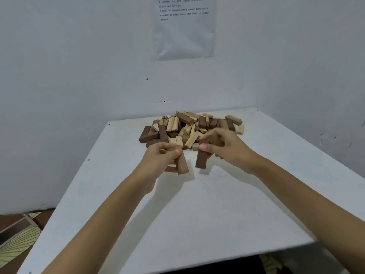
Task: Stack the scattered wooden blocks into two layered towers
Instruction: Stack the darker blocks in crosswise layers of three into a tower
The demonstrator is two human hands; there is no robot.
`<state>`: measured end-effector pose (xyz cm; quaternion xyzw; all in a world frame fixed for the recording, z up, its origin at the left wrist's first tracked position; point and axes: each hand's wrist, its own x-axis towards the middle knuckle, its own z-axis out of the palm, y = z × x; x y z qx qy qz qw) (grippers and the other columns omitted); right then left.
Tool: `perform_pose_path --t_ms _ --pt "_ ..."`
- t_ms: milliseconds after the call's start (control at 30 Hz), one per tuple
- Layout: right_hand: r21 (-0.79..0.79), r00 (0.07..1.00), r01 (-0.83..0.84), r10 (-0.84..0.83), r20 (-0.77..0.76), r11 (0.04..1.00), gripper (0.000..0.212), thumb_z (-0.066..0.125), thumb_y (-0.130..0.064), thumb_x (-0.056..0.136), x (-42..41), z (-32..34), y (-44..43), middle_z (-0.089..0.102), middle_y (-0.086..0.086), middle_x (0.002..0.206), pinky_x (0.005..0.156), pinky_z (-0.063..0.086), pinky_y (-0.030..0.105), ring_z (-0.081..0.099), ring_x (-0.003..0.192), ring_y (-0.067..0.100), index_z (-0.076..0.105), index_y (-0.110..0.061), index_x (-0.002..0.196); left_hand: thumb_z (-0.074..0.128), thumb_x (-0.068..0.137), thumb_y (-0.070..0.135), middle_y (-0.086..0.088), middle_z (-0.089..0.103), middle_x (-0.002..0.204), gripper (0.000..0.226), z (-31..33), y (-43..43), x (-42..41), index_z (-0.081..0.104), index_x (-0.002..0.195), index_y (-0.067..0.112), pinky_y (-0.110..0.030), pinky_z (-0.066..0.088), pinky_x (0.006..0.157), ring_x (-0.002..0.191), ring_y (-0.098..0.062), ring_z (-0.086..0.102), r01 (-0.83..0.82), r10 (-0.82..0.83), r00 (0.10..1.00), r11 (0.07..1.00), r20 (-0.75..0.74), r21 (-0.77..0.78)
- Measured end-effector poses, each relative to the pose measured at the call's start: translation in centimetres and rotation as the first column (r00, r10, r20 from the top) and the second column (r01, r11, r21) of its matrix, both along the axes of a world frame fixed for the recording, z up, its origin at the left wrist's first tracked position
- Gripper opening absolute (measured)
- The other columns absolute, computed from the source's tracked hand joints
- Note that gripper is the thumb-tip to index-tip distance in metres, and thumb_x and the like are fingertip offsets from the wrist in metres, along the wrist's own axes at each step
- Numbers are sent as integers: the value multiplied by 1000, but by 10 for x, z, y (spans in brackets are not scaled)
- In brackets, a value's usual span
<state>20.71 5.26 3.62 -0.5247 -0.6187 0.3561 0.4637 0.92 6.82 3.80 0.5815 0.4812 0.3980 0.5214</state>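
The left hand (165,155) grips one brown block (182,164), the right hand (223,144) another (201,157), both just off the pile (189,128); no tower stands yet on the table (197,214); next, lay them side by side as a base.

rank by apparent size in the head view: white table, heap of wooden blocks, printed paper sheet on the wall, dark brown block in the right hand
1. white table
2. printed paper sheet and heap of wooden blocks: alike in area, sheet cut off at top, unranked
3. dark brown block in the right hand
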Motion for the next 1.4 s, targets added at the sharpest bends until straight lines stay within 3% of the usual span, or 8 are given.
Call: perform_pose_path --t_ms 267,400,533,600,733,867,1133,1400 --pt "-142 992 -83 68 -109 986 27 66 1 87 -13 -33 -26 63 -4 82 62 55 18 64 65 -1 57 17 108 65 88 13 -7 63 81 12 -25 -22 -3 69 99 12 -14 48 58 65 -9 60 45 -39 991 998 -125 45" --pt "-55 995 -79 82 52 995 19 72 -14 86 -16 -37 -27 63 -27 72 70 51 14 61 77 -6 68 -3 102 63 90 22 -2 65 83 13 -40 -21 -2 70 99 15 -19 42 66 72 -9 56 71 -29 968 985 -250 160" --pt "52 967 -21 7 254 998 8 74 -22 85 -16 -41 -26 69 -11 93 75 43 10 58 87 -9 67 -20 83 62 91 18 2 68 85 15 -46 -20 3 72 98 9 -8 42 62 78 -11 60 101 -13 949 959 -316 263" --pt "67 962 -9 -10 273 998 13 72 -24 87 -18 -40 -27 67 -4 97 72 42 5 55 86 -12 68 -12 88 64 90 20 2 63 88 16 -49 -20 5 70 102 11 -8 41 63 80 -11 60 89 16 944 950 -330 299" --pt "-192 992 -23 -1 -126 981 19 49 -22 99 -18 -33 -32 52 3 89 70 45 25 51 75 14 63 -16 110 63 90 29 2 54 108 21 -52 -23 3 65 109 22 -7 41 70 91 -2 55 10 105 945 937 -308 349" --pt "-200 990 -20 -9 -143 980 16 58 -21 96 -5 -32 -36 55 5 91 82 50 31 58 81 14 65 -20 110 68 86 26 11 58 109 18 -46 -29 -1 66 104 25 -4 39 70 98 1 54 -4 115 960 917 -256 398" --pt "-134 997 71 -70 17 988 21 77 -25 81 4 -39 -37 66 7 72 64 51 22 61 61 9 70 -14 97 82 71 29 10 63 94 24 -43 -37 -7 74 93 24 -14 42 76 94 -5 56 257 -24 912 811 -409 526" --pt "-71 978 152 -140 152 986 22 79 -34 79 -1 -41 -45 65 4 93 60 52 17 61 60 5 69 -22 95 87 63 34 11 64 96 35 -44 -40 -8 76 95 23 -25 47 86 96 -4 58 341 -62 889 750 -453 566"
